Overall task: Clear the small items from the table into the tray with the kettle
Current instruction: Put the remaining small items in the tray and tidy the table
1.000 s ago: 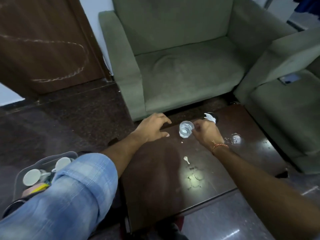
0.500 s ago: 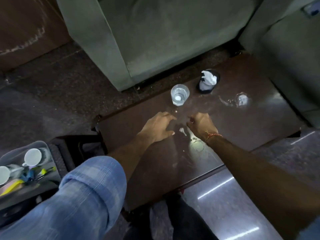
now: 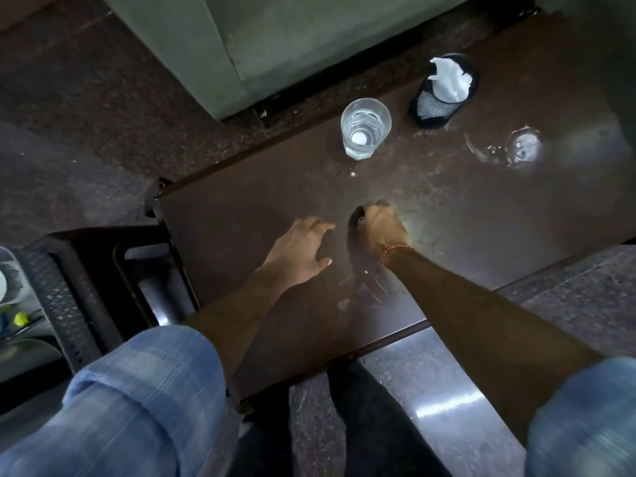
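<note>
Nearest, at the bottom: two rolled blue denim sleeves (image 3: 144, 401), forearms reaching forward over a dark brown table (image 3: 516, 208). At the far left edge of view, on the floor beside the table, only a sliver of the tray (image 3: 13, 325) with small bright bits inside; no kettle visible.

Toward the table's near-left corner: left hand (image 3: 299, 253), palm down, fingers spread and empty, hovering or resting on the wood, hard to say which. Just beside it, nearer the middle of the table: right hand (image 3: 383, 227), curled into a loose fist, fingertips pinched around a small pale item (image 3: 361, 221), too small to identify, at or just off the surface.

Probable step: picking up a small piece. Next move likely calls for a firm pinch, a lift, then a long carry left and down to the tray.

Farther on, by the far edge: a glass of water (image 3: 365, 132), a black mesh holder stuffed with white tissue (image 3: 444, 91), and a wet spill (image 3: 519, 149) toward the far-right corner.
</note>
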### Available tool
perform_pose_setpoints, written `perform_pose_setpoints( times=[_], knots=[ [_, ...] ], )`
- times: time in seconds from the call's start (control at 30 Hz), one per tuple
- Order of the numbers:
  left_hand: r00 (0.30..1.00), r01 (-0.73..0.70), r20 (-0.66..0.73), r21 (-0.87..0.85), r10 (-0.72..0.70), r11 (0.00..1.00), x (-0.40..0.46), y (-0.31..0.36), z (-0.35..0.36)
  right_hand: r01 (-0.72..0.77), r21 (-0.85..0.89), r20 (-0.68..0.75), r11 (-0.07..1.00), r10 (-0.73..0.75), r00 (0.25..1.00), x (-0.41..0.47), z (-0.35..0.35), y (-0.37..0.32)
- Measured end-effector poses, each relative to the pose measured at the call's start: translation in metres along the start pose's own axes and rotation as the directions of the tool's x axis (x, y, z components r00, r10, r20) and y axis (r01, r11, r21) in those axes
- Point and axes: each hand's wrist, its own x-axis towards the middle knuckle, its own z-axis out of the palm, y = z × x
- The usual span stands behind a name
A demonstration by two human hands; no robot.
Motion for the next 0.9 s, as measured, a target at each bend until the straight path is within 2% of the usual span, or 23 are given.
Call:
perform_pose_setpoints(
  times=[0.1,0.27,0.53,0.6,0.7,0.77,0.9],
  knots=[
    [1.0,0.015,-0.001,-0.015,-0.015,1.0,-0.001,-0.004,0.003,-0.02,-0.007,-0.03,1.0,0.02,0.999,0.006,0.004,-0.002],
    [0.999,0.026,-0.024,-0.027,-0.026,0.999,-0.007,-0.005,-0.006,-0.047,0.108,-0.013,0.993,0.049,0.999,0.011,0.003,0.001],
    [0.997,0.044,-0.058,-0.024,-0.046,0.999,-0.025,-0.016,-0.025,-0.068,0.173,-0.029,0.983,0.074,0.997,-0.004,0.013,-0.004],
    [0.996,0.049,-0.073,-0.036,-0.051,0.998,-0.033,-0.019,-0.027,-0.056,0.225,-0.094,0.973,0.079,0.992,-0.011,0.016,-0.004],
    [0.994,0.04,-0.099,-0.068,-0.047,0.997,-0.048,-0.02,-0.034,-0.133,0.459,-0.124,0.878,0.211,0.97,-0.022,0.008,-0.011],
    [0.991,0.036,-0.124,-0.084,-0.046,0.996,-0.057,-0.017,-0.048,-0.142,0.576,-0.111,0.805,0.249,0.962,-0.031,-0.01,-0.023],
    [0.98,0.003,-0.199,-0.083,-0.019,0.997,-0.073,-0.002,-0.104,0.005,0.689,-0.206,0.725,0.189,0.96,-0.057,-0.07,-0.056]
  ],
)
